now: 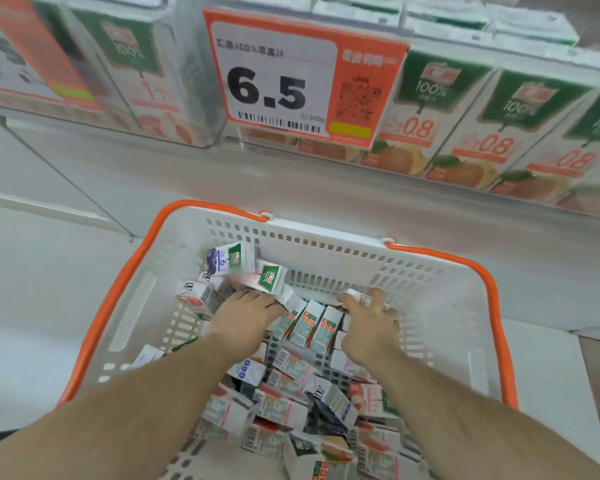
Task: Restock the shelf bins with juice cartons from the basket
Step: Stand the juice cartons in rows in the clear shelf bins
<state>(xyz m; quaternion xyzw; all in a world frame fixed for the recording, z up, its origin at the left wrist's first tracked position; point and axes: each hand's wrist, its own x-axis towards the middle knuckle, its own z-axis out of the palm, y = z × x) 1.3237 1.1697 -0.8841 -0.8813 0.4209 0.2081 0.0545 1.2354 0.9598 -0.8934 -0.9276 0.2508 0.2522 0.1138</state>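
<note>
The white basket [343,251] with its orange rim held a loose heap of small juice cartons [291,403], too jumbled to count. Toward its far wall, the left hand [245,315] curled over a carton lying there, and the right hand [369,323] gripped another. Above the basket, three orange-fruit shelf cartons [471,123] stood beside a price tag [302,77].

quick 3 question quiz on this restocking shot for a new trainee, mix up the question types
1. True or false: both hands are inside the basket.
2. What number is printed large on the price tag?
3. The right hand holds: A) a small juice carton B) the basket handle C) nothing

Key: 1 true, the left hand also rests on the cartons; 2 6.5; 3 A
</note>
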